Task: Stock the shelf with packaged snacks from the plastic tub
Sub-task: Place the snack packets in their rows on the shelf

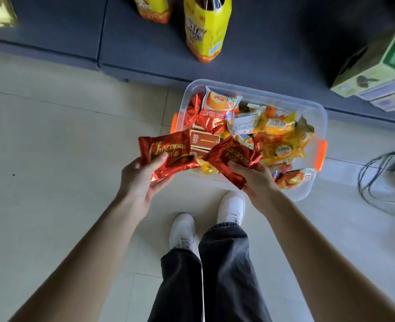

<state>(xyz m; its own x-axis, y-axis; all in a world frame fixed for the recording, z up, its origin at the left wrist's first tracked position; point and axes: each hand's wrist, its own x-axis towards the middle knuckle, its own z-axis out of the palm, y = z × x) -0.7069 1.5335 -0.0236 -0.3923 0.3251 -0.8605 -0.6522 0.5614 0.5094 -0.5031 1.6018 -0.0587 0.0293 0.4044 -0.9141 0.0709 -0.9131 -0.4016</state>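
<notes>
I'm stocking from tub (317, 108) to shelf (145, 43) | left hand (143, 180) gripping a red packet (166, 152), right hand (254, 180) gripping a second red packet (231, 159) | I'm squeezing lightly, avoiding crushing

Pale floor tiles (52, 135) lay underfoot, with a dark speck (13, 175) at the left. White shoes (182, 231) stood side by side below dark jeans (224, 275). Blurred cables (387, 182) lay tangled at the right edge. A green-and-yellow box (377, 63) stood at the upper right.

Top of yellow bag (205, 29) cut off by frame; cables (377, 180) at rt blurred.
</notes>
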